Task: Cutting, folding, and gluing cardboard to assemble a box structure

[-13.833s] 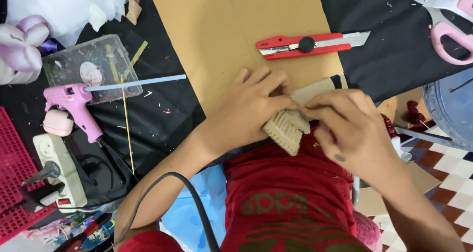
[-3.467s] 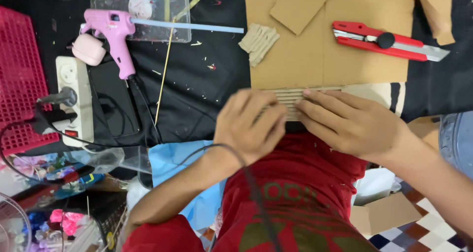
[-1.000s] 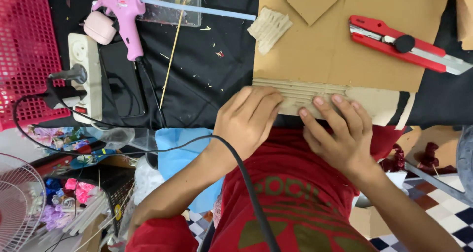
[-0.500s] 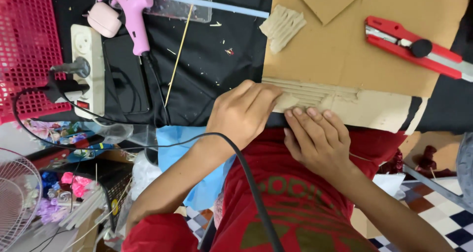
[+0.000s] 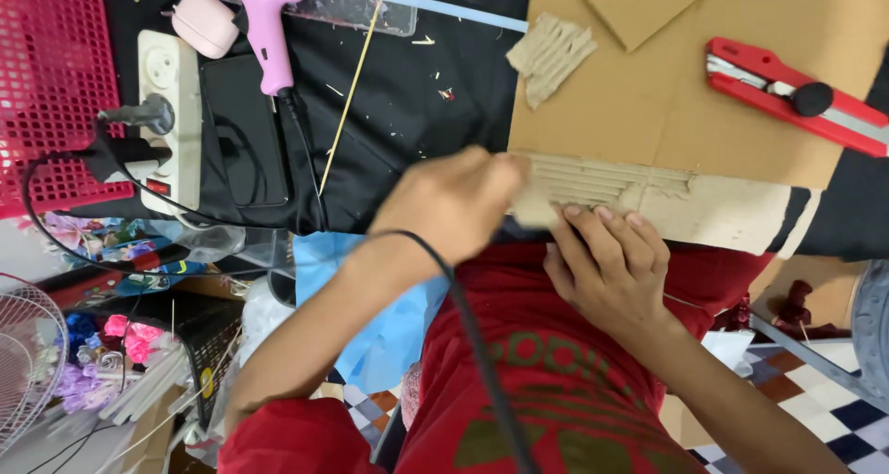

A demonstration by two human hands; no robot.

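A brown cardboard sheet [image 5: 704, 113] lies on black cloth, its near edge peeled so the corrugated ribs show. My left hand [image 5: 449, 205] is blurred and pinches the peeled paper layer at the sheet's near left corner. My right hand [image 5: 607, 266] rests its fingers on the same near edge, just right of the left hand. A small torn piece of ribbed cardboard [image 5: 548, 56] lies on the sheet's far left edge. A red utility knife [image 5: 796, 96] lies on the sheet at the right.
A pink glue gun [image 5: 255, 16] lies at the far left beside a white power strip [image 5: 171, 113], with a clear box [image 5: 356, 2] and a glue stick [image 5: 417, 2] nearby. A red mesh basket [image 5: 51, 85] stands at the left. A black cable [image 5: 472, 344] crosses my red shirt.
The view has shifted slightly. My left hand has pulled sideways along the near edge and blurred. My right hand stays pressed on the edge.
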